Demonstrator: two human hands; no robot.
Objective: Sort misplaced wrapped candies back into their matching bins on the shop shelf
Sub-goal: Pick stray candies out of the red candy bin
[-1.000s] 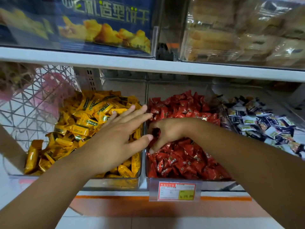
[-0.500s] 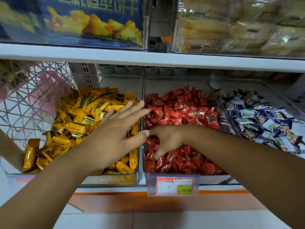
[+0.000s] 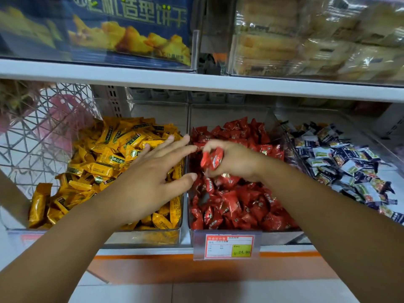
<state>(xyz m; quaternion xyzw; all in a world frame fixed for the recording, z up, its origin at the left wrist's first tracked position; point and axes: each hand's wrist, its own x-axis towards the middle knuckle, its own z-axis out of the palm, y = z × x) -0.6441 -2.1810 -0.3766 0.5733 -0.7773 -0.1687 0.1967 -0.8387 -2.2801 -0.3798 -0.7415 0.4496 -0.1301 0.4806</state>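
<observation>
Your left hand [image 3: 150, 171] lies over the yellow candies [image 3: 102, 149] in the left bin [image 3: 140, 237], fingers straight and spread, tips reaching the divider beside the middle bin [image 3: 282, 236]. Your right hand [image 3: 238, 160] hovers just above that bin's red pile [image 3: 236, 206], fingers curled round a few red candies [image 3: 212, 159]. Blue-and-white candies [image 3: 341, 156] fill the bin to the right. A price tag [image 3: 228, 244] hangs on the middle bin's front.
</observation>
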